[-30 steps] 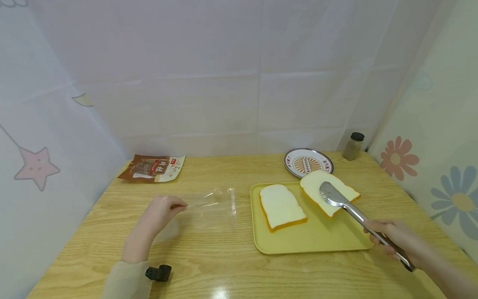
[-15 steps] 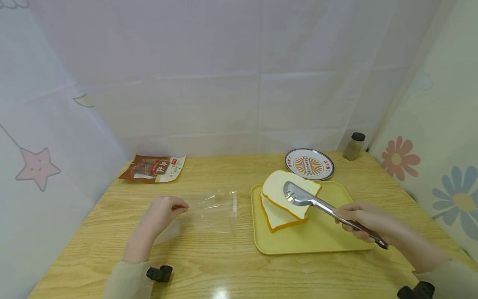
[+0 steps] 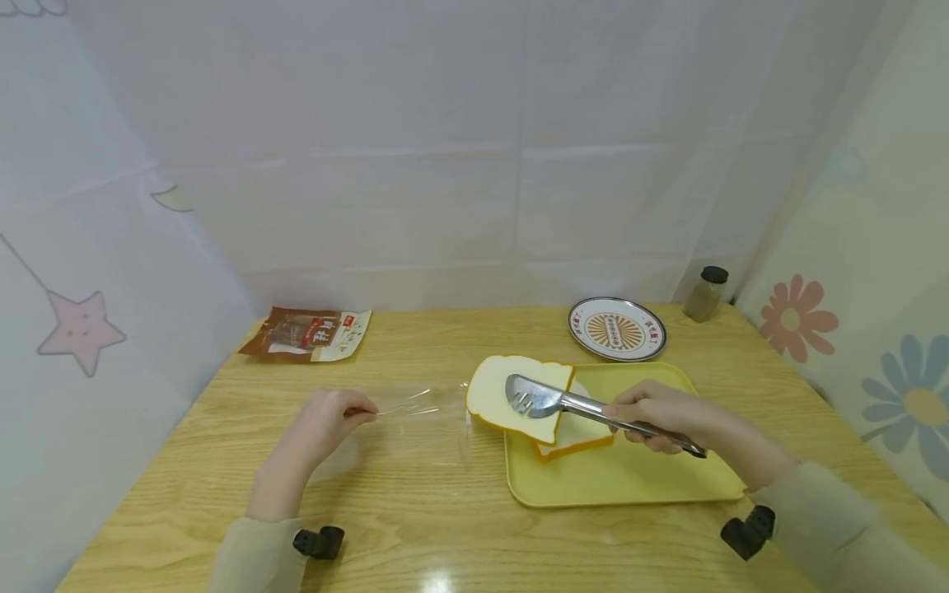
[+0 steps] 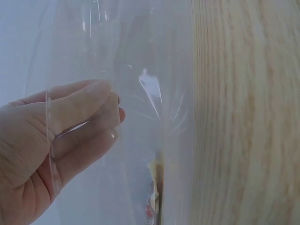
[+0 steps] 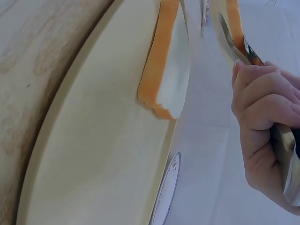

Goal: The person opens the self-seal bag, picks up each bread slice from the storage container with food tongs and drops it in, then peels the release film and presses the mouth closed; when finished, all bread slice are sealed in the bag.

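Observation:
My left hand (image 3: pixel 326 424) pinches the upper layer of a clear plastic bag (image 3: pixel 426 432) near its left end; in the left wrist view thumb and fingers (image 4: pixel 84 105) hold the film. Metal tongs (image 3: pixel 586 403) are gripped in my right hand (image 3: pixel 663 416). Between their ends a slice of bread (image 3: pixel 493 391), white with an orange-brown crust, hangs over the tray's left edge, close to the bag's right end. A second slice of bread (image 3: pixel 582 432) lies on the yellow tray (image 3: pixel 630 486), partly hidden under the first in the head view. In the right wrist view the tongs clasp the slice's edge.
A brown food packet (image 3: pixel 304 333) lies at the back left. A round patterned plate (image 3: pixel 645 350) is behind the tray, with a black-capped jar (image 3: pixel 706 295) to its right. Cloth walls rise behind and at both sides of the wooden table (image 3: pixel 385 527).
My right hand has moved left, carrying the slice in the tongs from the tray's right side across the other slice to beside the bag. The left hand keeps its pinch, nearly still.

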The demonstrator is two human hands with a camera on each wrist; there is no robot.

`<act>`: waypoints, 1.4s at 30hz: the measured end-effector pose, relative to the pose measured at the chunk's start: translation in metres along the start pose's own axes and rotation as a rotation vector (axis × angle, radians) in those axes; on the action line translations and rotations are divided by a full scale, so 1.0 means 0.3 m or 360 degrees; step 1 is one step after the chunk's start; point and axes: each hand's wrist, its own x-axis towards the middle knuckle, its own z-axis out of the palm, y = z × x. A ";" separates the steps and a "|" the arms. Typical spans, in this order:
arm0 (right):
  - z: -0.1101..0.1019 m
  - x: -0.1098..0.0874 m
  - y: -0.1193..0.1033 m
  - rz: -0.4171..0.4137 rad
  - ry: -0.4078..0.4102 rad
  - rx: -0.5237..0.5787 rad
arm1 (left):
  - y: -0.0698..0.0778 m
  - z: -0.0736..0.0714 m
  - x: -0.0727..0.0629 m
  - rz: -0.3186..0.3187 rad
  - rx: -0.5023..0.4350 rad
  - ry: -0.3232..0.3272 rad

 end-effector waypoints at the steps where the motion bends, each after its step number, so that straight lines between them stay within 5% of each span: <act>1: 0.003 0.008 -0.003 -0.0007 -0.0011 -0.0008 | 0.000 0.000 0.000 0.0006 -0.0004 0.0004; 18: 0.041 0.129 -0.021 0.0008 -0.0179 -0.0058 | 0.010 0.006 -0.001 -0.0043 0.0014 -0.0008; 27: 0.046 0.177 -0.028 0.0065 -0.0345 0.0055 | 0.009 0.009 0.002 -0.0035 0.0003 -0.0016; 42: 0.082 0.242 -0.045 0.0124 -0.0371 0.0076 | 0.010 0.013 0.010 0.0046 -0.0056 0.0015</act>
